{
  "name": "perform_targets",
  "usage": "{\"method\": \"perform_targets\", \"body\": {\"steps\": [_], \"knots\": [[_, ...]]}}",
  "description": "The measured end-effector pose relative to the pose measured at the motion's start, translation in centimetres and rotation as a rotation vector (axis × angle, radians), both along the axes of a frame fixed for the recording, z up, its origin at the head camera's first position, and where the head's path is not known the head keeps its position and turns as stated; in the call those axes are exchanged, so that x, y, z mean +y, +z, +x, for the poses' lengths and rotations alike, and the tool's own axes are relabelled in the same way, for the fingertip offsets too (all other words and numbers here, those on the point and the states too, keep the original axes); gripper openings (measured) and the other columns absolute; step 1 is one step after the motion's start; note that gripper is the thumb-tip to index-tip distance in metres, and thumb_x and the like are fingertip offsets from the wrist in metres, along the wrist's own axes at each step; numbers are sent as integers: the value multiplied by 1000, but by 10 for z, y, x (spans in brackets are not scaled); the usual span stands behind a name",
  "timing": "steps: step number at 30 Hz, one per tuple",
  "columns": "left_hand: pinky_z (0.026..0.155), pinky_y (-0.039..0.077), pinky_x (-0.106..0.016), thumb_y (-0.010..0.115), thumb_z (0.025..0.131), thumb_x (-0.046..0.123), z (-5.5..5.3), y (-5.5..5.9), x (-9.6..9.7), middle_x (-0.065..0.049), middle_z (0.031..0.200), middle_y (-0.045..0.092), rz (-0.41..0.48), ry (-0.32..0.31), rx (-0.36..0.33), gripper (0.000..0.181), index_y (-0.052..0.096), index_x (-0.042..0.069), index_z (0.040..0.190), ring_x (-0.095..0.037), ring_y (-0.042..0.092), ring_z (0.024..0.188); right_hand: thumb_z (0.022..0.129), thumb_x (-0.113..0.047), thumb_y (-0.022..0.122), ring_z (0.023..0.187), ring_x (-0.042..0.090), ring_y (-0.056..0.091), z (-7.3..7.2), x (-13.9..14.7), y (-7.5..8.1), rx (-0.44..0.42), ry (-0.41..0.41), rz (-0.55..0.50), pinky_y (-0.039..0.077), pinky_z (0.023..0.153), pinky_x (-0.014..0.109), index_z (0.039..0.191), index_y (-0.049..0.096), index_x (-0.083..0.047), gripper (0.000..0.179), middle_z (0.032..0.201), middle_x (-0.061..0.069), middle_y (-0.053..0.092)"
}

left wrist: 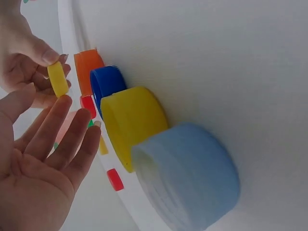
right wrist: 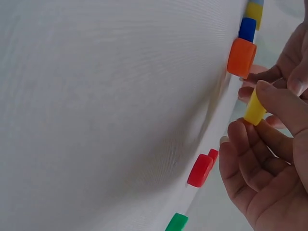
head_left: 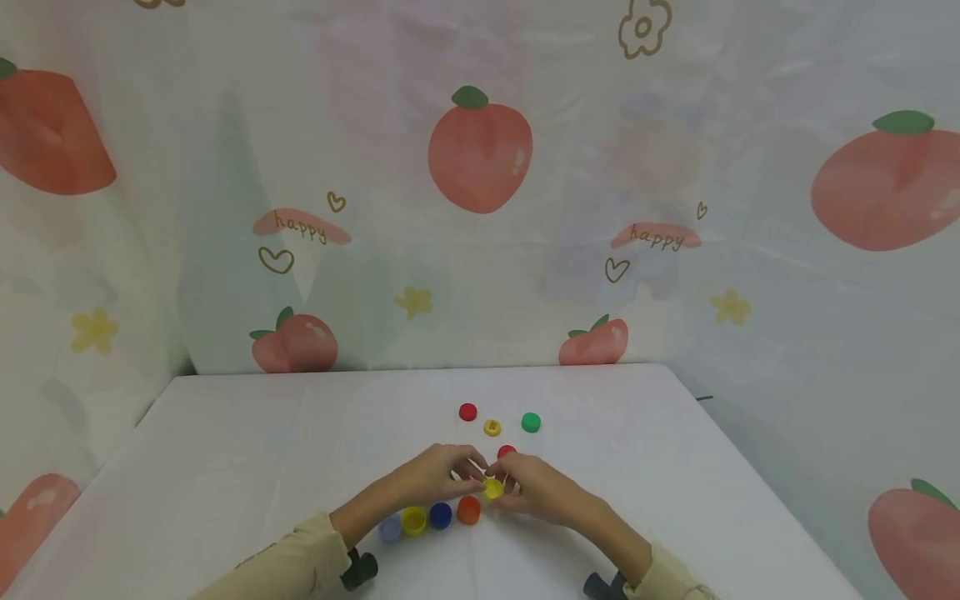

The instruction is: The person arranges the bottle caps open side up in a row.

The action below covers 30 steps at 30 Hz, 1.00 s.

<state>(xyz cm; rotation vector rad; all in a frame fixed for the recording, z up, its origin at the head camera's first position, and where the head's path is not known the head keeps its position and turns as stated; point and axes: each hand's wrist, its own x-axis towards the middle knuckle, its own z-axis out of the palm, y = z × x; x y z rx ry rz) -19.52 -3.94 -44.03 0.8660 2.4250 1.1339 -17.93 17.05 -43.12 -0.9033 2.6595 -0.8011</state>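
Over our white table [head_left: 262,450], our left hand [head_left: 441,472] and right hand [head_left: 542,492] are close.
Our left fingers are loose. Four big caps [head_left: 440,516] sit in a row, well in from the side edges; small caps [head_left: 531,422] lie nearer the far edge. Our right fingers pinch a yellow cap [right wrist: 255,109] above the table.

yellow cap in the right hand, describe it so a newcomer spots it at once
Find the white table, then the orange cap at the right end of the front row. Up and right of it in the head view is the yellow cap. Unlike the other yellow caps, it is held off the table by the right hand.
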Motion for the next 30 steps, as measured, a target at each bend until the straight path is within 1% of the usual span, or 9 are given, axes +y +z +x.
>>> {"method": "perform_targets", "body": {"steps": [4,7,11,14,19,23,26,30], "knots": [[74,50,-19,67,88,20,1,4,-1,8,93,68,-26,-59,-6,21,65,11,107,-2,63,86,81,-15,75,72,6,54,1,-1,0,-19,7,34,49,66,17,106,66,-6,28,83,-9,59],[75,49,-18,67,88,20,1,3,-2,9,94,68,-27,-84,12,22,66,10,107,-1,63,87,80,-15,76,70,6,53,2,-1,-1,-42,5,55,48,67,17,104,66,-7,27,82,-10,60],[74,50,-19,69,87,20,0,-1,-3,11,94,66,-45,-58,-14,23,66,12,108,-3,62,86,79,-16,77,68,5,52,3,-1,-3,-87,4,67,48,67,17,102,66,-8,26,80,-11,58],[73,51,-20,71,85,19,0,-2,-3,9,94,65,-59,-29,-37,25,65,12,109,-4,61,85,79,-17,77,67,5,50,4,-1,-5,-99,15,77,48,66,17,102,65,-9,27,77,-11,56],[72,51,-21,73,83,20,0,-3,-5,7,94,65,-72,0,-33,29,65,12,109,-5,61,84,79,-18,77,65,4,49,4,-1,-7,-81,33,111,47,64,17,101,65,-10,27,74,-10,53],[73,51,-21,74,82,21,0,-3,-6,5,95,66,-72,13,-24,30,65,11,109,-6,62,84,79,-19,77,65,4,49,5,-2,-9,-74,32,134,47,64,16,100,64,-11,26,74,-11,52],[74,51,-21,74,82,22,0,-4,-8,4,95,66,-75,20,-17,30,65,10,108,-6,62,84,79,-19,77,65,4,48,5,-3,-9,-76,24,141,47,64,17,100,64,-11,26,74,-10,51],[74,51,-22,74,83,23,1,-5,-9,5,94,66,-83,29,-27,28,65,11,107,-6,62,84,79,-19,77,65,5,48,6,-4,-10,-96,8,145,47,63,17,100,63,-12,26,74,-9,51]]}}
